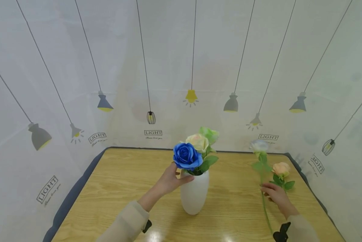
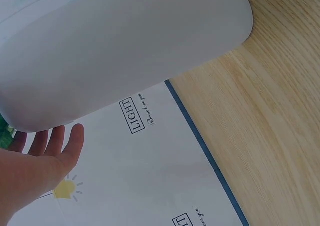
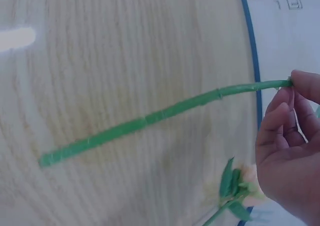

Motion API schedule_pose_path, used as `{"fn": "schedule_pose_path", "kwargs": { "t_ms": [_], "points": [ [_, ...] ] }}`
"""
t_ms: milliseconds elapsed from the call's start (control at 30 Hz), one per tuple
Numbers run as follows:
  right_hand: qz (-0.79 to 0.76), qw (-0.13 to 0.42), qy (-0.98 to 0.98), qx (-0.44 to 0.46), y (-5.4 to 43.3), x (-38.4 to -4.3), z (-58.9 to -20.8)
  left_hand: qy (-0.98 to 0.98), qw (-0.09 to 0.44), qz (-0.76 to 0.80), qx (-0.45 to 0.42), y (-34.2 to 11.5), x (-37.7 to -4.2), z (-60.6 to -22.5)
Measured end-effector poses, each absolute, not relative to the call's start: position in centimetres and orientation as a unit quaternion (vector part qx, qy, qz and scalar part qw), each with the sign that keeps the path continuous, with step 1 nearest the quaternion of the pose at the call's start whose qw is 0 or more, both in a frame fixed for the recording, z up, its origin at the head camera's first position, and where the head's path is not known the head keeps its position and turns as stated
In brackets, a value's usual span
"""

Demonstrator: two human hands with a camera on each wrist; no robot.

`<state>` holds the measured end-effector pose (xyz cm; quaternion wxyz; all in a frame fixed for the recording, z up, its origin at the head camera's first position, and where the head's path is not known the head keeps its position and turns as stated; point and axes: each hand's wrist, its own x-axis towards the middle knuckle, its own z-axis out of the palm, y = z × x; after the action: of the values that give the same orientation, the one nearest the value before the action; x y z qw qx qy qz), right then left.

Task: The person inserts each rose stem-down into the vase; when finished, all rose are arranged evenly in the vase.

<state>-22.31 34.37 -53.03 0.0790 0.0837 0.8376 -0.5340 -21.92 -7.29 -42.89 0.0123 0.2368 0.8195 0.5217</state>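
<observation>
Pinching the white flower (image 1: 263, 160) by its stem (image 3: 145, 120), the right hand (image 1: 278, 197) is well to the right of the vase (image 1: 194, 195); the stem runs near to far, bloom (image 1: 258, 146) farthest. The left hand (image 1: 170, 179) grips the vase near its top.

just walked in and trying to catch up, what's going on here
A person's left hand holds the white vase near its rim. The vase stands upright on the wooden table with a blue rose, a cream flower and a light green flower in it. The right hand pinches the green stem of a whitish flower, to the right of the vase and apart from it. A peach flower is on the table beyond that hand.
</observation>
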Motion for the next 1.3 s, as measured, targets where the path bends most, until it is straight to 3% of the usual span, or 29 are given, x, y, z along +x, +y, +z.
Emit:
{"fn": "schedule_pose_path", "kwargs": {
  "t_ms": [433,1300],
  "points": [
    [-0.505,-0.014,0.863,-0.018,31.2,-22.9,-47.9,0.814,0.017,0.529,0.239,-7.4,-21.8,-42.8],
    [-0.532,-0.077,0.828,-0.159,24.8,-21.5,-39.0,0.82,0.014,0.521,0.239,-7.3,-21.8,-42.7]
  ]
}}
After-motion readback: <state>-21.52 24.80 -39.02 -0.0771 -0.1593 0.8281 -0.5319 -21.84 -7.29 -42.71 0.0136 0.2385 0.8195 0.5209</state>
